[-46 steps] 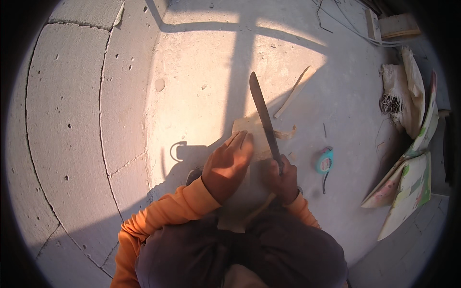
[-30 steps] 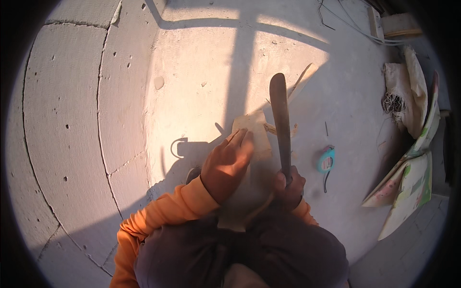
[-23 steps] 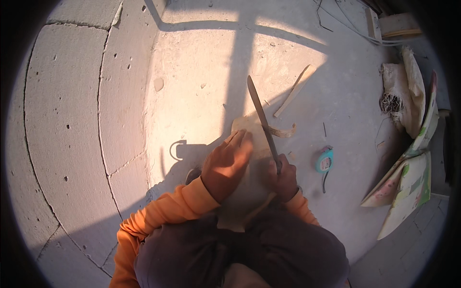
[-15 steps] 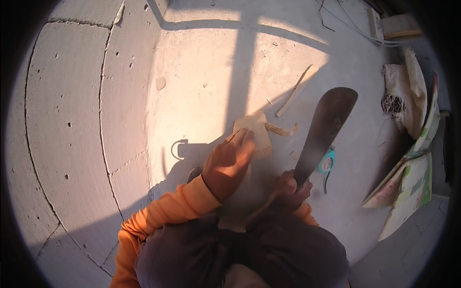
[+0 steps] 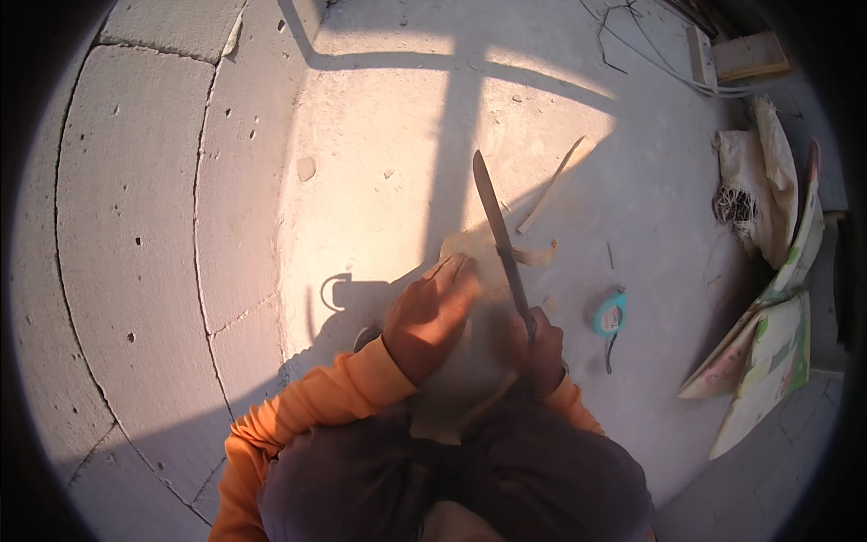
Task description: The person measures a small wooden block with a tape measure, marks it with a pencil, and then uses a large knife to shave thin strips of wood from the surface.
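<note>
My left hand (image 5: 432, 316) lies with stretched fingers on a pale tan board (image 5: 485, 263) between my legs. My right hand (image 5: 540, 350) is closed round the handle of a long dark machete (image 5: 490, 203), whose blade slants up and left along the board's right side. A curled strip (image 5: 537, 255) sticks out to the right of the board beside the blade. A longer pale strip (image 5: 555, 185) lies farther forward on the concrete floor. A teal tape measure (image 5: 610, 315) lies to the right of my right hand.
A block wall or ledge (image 5: 135, 226) runs along the left. At the right are a frayed sack (image 5: 768, 181), folded printed sheeting (image 5: 768, 343), and wood offcuts (image 5: 750, 56) with cables (image 5: 632, 41) at the top right. A shadow crosses the sunlit floor.
Since half a second ago the machete has swung left from over the tape measure to the board's right side, as it stood earlier. My left hand has stayed on the board.
</note>
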